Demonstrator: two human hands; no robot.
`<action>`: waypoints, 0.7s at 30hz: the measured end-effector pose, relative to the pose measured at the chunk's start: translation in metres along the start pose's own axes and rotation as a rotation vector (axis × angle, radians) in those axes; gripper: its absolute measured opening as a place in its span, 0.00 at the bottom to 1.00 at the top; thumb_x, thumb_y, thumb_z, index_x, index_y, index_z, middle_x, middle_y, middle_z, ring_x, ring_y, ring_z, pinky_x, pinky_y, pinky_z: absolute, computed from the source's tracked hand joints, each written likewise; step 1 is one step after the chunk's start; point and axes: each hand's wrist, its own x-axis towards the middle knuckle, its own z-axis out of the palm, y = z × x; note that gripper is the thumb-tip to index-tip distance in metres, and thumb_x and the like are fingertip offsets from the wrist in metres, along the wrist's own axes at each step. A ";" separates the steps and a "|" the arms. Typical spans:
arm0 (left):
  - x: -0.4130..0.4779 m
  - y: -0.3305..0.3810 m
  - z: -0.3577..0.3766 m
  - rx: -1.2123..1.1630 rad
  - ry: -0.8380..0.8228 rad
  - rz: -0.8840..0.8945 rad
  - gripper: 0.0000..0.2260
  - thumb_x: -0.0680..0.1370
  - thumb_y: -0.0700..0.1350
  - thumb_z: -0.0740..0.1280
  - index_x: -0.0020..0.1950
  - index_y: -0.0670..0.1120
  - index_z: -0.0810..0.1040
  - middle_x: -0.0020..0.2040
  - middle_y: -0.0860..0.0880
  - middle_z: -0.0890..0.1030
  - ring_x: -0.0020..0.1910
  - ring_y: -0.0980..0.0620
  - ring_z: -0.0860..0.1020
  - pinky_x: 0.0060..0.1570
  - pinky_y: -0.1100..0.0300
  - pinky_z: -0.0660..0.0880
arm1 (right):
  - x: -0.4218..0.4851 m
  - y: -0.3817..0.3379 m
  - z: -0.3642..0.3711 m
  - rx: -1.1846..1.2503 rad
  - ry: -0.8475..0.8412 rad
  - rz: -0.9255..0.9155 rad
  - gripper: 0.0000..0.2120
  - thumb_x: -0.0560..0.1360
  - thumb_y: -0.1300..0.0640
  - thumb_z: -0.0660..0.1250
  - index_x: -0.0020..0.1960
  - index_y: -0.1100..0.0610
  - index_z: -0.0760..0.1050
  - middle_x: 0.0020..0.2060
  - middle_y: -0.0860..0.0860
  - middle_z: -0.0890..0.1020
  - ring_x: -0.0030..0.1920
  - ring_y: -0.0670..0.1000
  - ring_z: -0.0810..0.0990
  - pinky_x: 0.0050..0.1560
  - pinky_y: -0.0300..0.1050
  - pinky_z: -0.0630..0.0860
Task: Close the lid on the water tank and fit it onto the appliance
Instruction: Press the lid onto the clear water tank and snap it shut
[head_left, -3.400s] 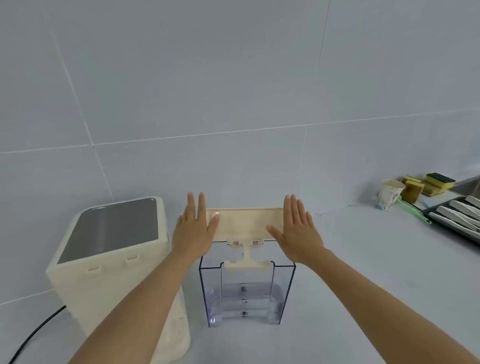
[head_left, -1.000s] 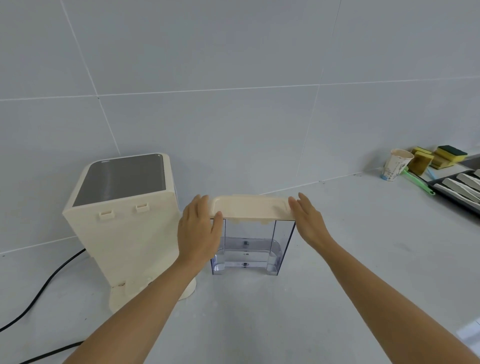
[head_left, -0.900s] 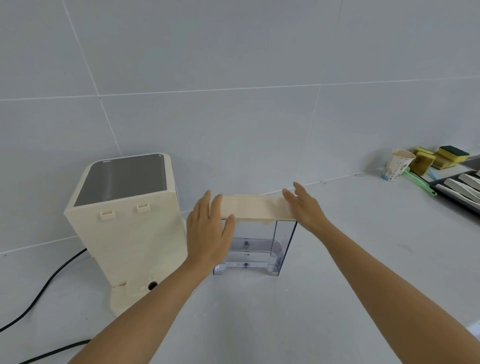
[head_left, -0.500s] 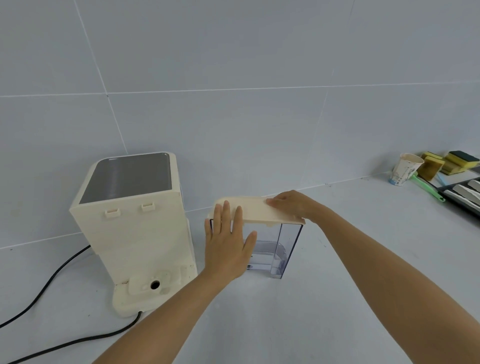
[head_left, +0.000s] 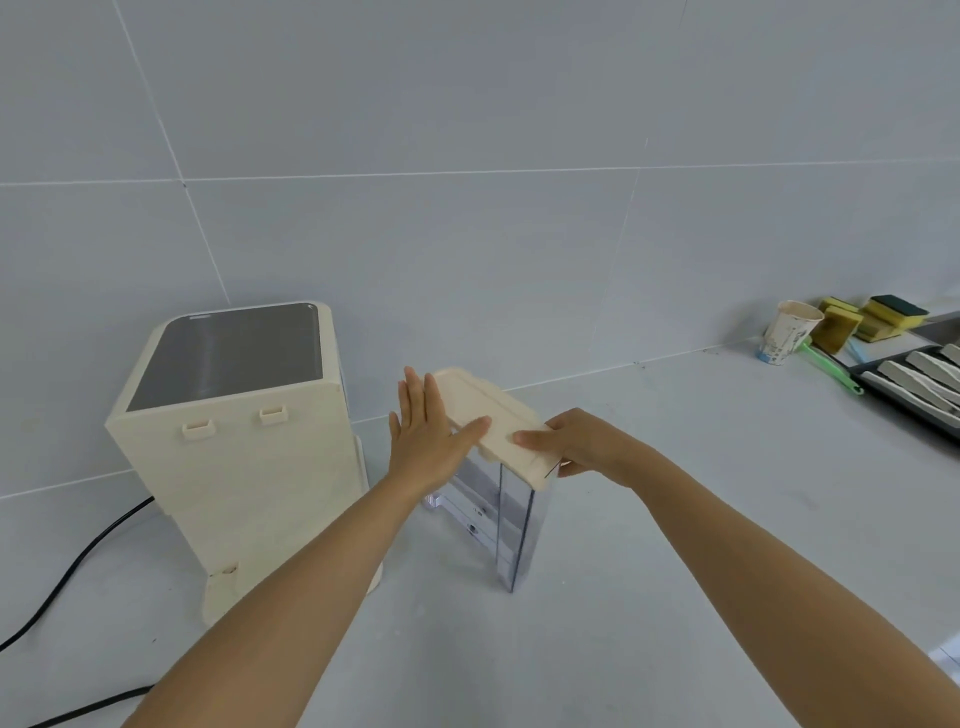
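A clear plastic water tank (head_left: 506, 525) stands on the counter, turned at an angle, with its cream lid (head_left: 485, 410) shut flat on top. My left hand (head_left: 434, 439) lies flat against the tank's left side, thumb resting on the lid's edge. My right hand (head_left: 574, 441) grips the lid's near right corner, thumb on top and fingers beneath the rim. The cream appliance (head_left: 234, 431) with a grey top stands just left of the tank, its base ledge (head_left: 228, 587) partly hidden by my left forearm.
A black power cord (head_left: 67, 577) runs off the appliance to the left. At the far right stand a paper cup (head_left: 792, 332), yellow sponges (head_left: 872, 319), a green-handled tool (head_left: 831, 369) and a dark tray (head_left: 919, 384). The tiled wall rises right behind.
The tank has turned, its narrow end now facing me, and has come nearer the appliance. My right hand has shifted from the lid's top to its near corner.
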 end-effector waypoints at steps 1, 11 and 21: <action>0.002 0.003 -0.001 -0.037 -0.006 -0.012 0.40 0.75 0.57 0.60 0.72 0.43 0.35 0.74 0.46 0.32 0.74 0.50 0.35 0.72 0.47 0.37 | -0.003 -0.001 0.005 -0.002 0.003 0.008 0.24 0.70 0.46 0.68 0.52 0.67 0.77 0.42 0.55 0.77 0.44 0.52 0.75 0.46 0.41 0.74; 0.014 0.018 -0.023 -0.200 -0.280 -0.006 0.41 0.75 0.49 0.64 0.72 0.43 0.35 0.75 0.50 0.36 0.74 0.50 0.51 0.66 0.59 0.58 | -0.023 -0.013 0.044 -0.130 0.053 0.019 0.22 0.70 0.41 0.65 0.44 0.61 0.72 0.33 0.52 0.74 0.33 0.49 0.74 0.36 0.38 0.72; 0.003 0.019 -0.031 0.041 -0.243 0.083 0.32 0.77 0.52 0.59 0.73 0.44 0.45 0.77 0.47 0.44 0.74 0.49 0.55 0.67 0.54 0.59 | -0.026 -0.029 0.012 -0.217 0.040 0.076 0.26 0.72 0.43 0.63 0.50 0.68 0.76 0.42 0.59 0.81 0.40 0.55 0.78 0.40 0.40 0.76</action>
